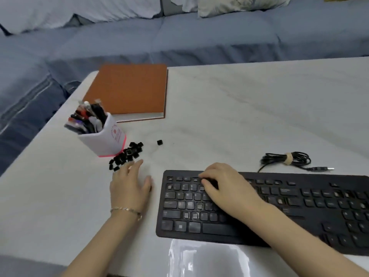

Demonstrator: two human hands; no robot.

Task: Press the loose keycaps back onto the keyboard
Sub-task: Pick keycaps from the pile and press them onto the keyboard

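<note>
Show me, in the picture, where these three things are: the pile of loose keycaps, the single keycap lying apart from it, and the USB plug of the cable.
pile of loose keycaps (pixel 127 154), head view, middle of the heap.
single keycap (pixel 159 142), head view, its top.
USB plug (pixel 321 168), head view, its dark body.

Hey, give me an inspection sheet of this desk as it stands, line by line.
Surface: pale marbled table; glossy sheet at its near edge.
Job's things: black keyboard, several sockets look bare; pile of loose keycaps beside the pen cup; stray keycap lying apart.
Clutter: pen cup, full; orange notebook.
Hands: left hand flat on the table, fingertips at the pile; right hand bent over the keyboard's upper rows, any keycap under it hidden.
Cables: USB cable coiled, tied, unplugged.
Surroundings: blue sofa with cushions.
</note>
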